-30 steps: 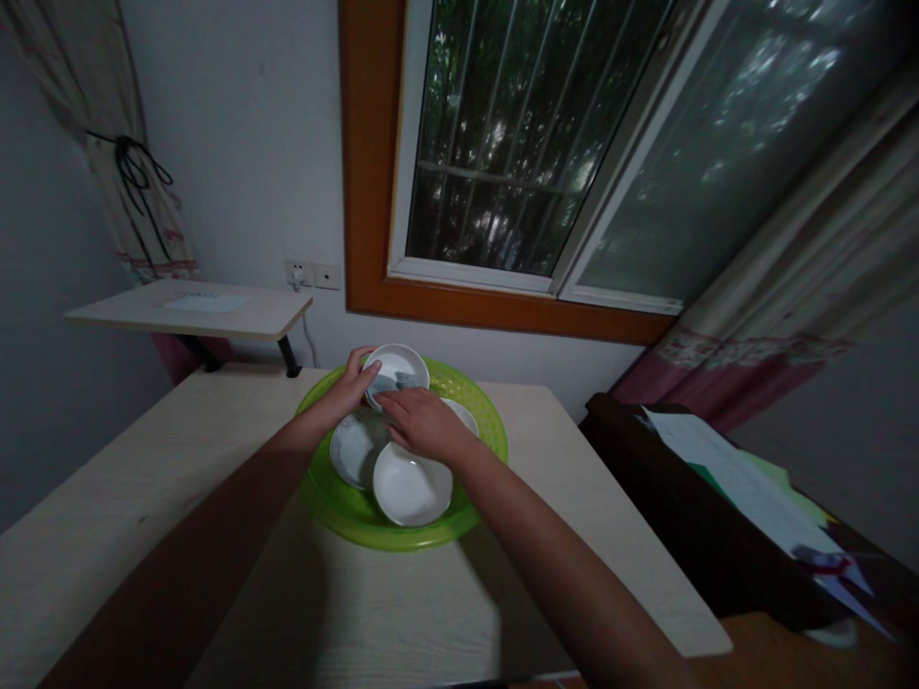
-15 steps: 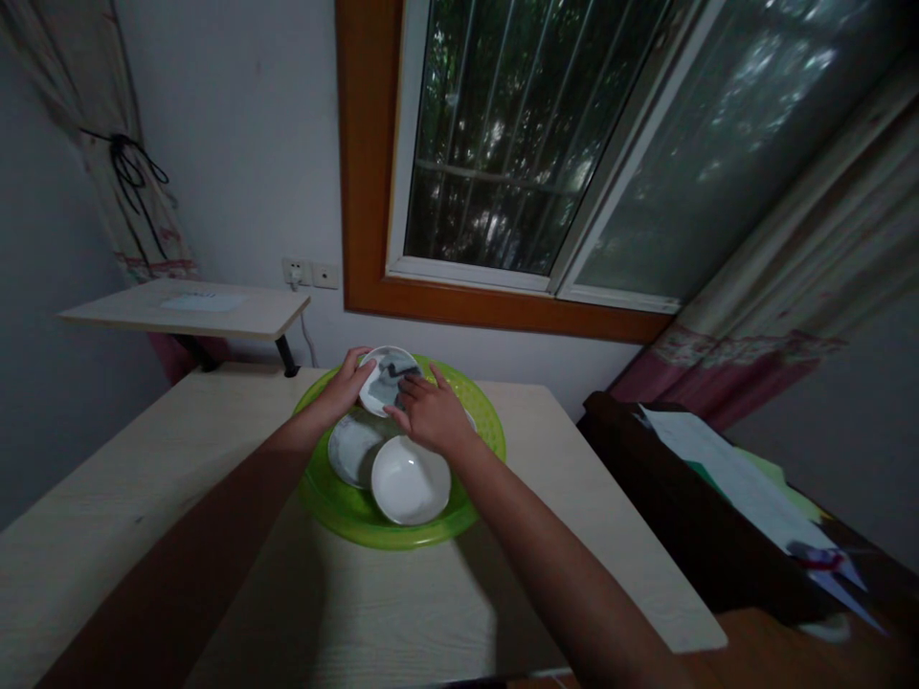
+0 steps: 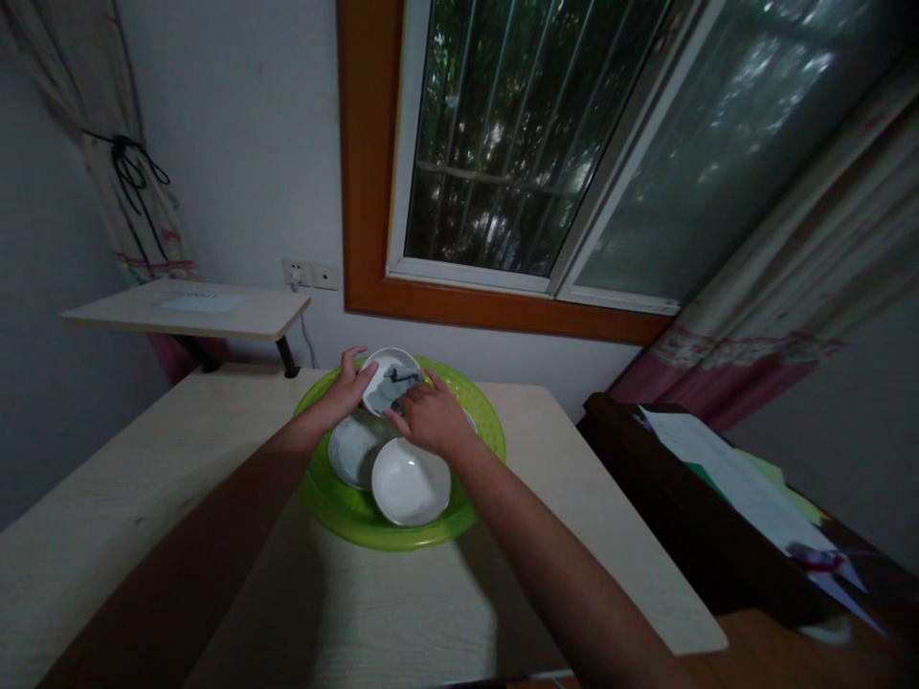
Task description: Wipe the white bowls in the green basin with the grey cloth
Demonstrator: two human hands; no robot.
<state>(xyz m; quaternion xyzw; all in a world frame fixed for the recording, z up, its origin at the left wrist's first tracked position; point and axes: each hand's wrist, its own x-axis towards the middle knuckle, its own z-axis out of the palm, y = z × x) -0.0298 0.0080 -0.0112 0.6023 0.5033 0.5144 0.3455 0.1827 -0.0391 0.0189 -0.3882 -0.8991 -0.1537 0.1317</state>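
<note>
Right hand (image 3: 433, 418) shifted rightward across held bowl (image 3: 383, 365) since a second ago

Left hand (image 3: 348, 385) pinches the bowl's left rim, over the basin's (image 3: 392, 544) far side. Right fingers bend onto grey cloth (image 3: 386, 392) inside; whether they grip it cannot be told. Work judged unfinished: cloth lies in place; nearer bowls' (image 3: 411, 481) status unclear. Table (image 3: 589, 498) extends left, right and near; wall (image 3: 503, 354) limits the far side.

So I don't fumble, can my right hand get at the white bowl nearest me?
Likely yes: the white bowl sits close to your right hand, near side uncovered, though that hand is at another dish.
</note>
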